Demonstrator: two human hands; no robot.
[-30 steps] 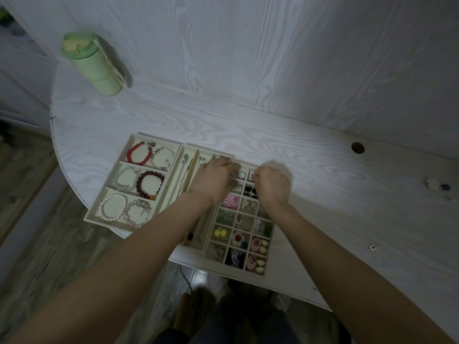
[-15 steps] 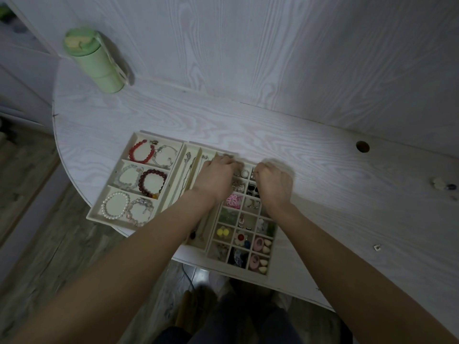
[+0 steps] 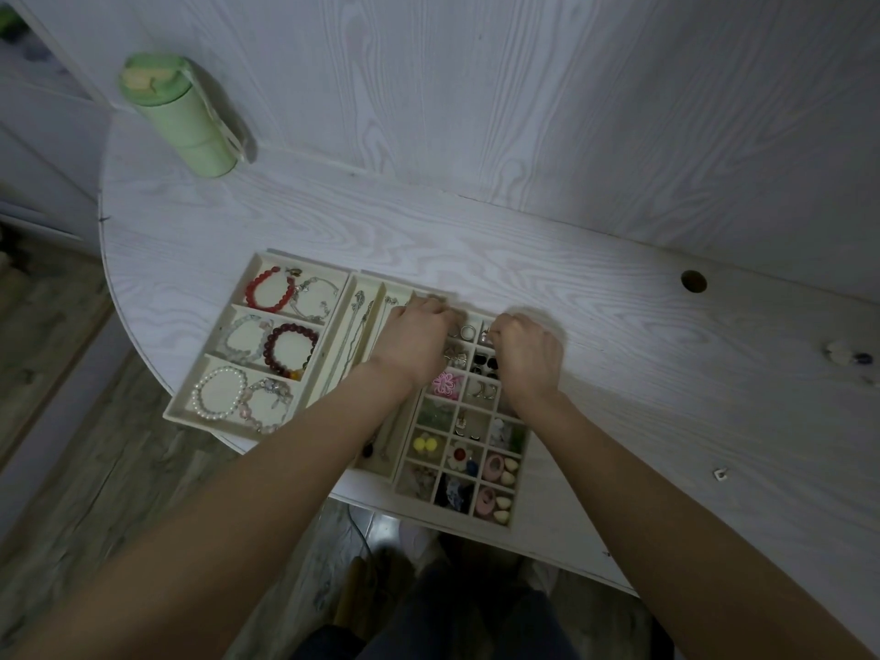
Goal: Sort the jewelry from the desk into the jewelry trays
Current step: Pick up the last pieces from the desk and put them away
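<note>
Head view: both forearms reach forward over the near tabletop (image 3: 666, 421) edge to the far end of the small-compartment tray (image 3: 512, 509). Left hand (image 3: 419, 340) and right hand (image 3: 528, 357) lie knuckles up, fingers curled down into the farthest cells. Each grip's contents: cannot tell. Rings (image 3: 466, 332) sit between them, nearer the left. Stray pieces (image 3: 720, 473) remain well right, right hand closer. Bracelet tray (image 3: 181, 412) left, apart.

two hands (image 3: 419, 343), six bracelets (image 3: 269, 292), one bottle (image 3: 183, 114)
</note>
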